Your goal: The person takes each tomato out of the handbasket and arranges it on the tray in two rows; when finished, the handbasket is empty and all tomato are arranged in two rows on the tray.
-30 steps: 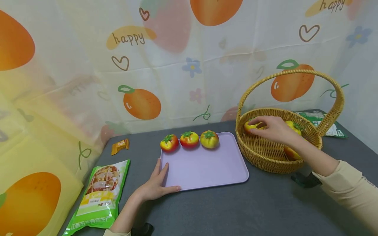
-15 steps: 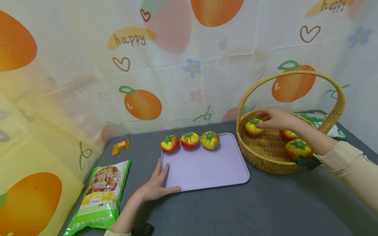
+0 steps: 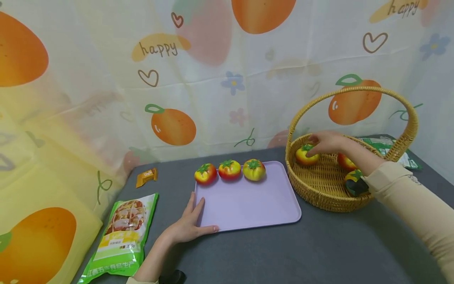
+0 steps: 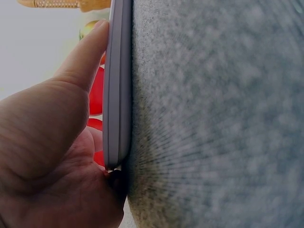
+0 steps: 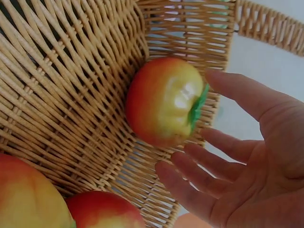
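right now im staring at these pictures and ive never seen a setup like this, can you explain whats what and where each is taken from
There is no machine here, just a person's two bare hands. The wide picture comes from a camera worn on the head, looking down; the two close-ups come from cameras on each wrist. On the dark grey table are a pale purple rectangular tray with three red-and-yellow, tomato-shaped fruits along its far edge, a green-and-white plastic food bag, a small orange wrapped packet and a tan woven basket. The left hand touches the tray's near left corner. The right hand reaches around another such fruit inside the basket, but the right-wrist picture shows gaps, so it does not seem to grip it.
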The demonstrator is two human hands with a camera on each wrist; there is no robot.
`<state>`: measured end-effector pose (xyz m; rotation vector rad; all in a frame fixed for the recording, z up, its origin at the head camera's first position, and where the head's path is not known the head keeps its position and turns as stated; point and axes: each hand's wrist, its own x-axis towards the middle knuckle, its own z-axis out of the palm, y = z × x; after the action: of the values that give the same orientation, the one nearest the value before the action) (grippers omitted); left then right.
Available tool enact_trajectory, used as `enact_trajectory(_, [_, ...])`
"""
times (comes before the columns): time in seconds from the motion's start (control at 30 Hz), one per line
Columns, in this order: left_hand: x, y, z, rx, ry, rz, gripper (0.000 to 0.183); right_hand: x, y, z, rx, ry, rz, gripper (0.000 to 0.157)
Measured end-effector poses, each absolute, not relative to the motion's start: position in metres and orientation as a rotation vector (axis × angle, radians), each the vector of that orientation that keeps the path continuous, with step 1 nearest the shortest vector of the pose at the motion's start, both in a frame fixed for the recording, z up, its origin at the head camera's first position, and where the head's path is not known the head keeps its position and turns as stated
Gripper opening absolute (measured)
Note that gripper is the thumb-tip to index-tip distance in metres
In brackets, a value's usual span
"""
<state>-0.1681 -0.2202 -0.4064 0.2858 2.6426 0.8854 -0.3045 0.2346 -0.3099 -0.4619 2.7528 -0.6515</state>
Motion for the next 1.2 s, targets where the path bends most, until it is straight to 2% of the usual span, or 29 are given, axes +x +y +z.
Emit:
enact_trajectory(0.37, [-0.168, -0.22, -0.405, 0.254, 2.632, 0.874, 0.108, -0.31, 0.231, -0.32, -0.433, 2.713, -0.664, 0.078])
enact_trajectory(1.03, [-0.168, -0.22, -0.402, 0.248, 2.616, 0.876, 0.106, -0.311, 0.228, -0.327, -0.407, 2.782, -0.587, 0.075])
enact_trajectory(1.2, [-0.167, -0.22, -0.402, 0.247, 2.611, 0.884, 0.107, -0.31, 0.229, -0.325, -0.406, 2.781, -0.623, 0.078])
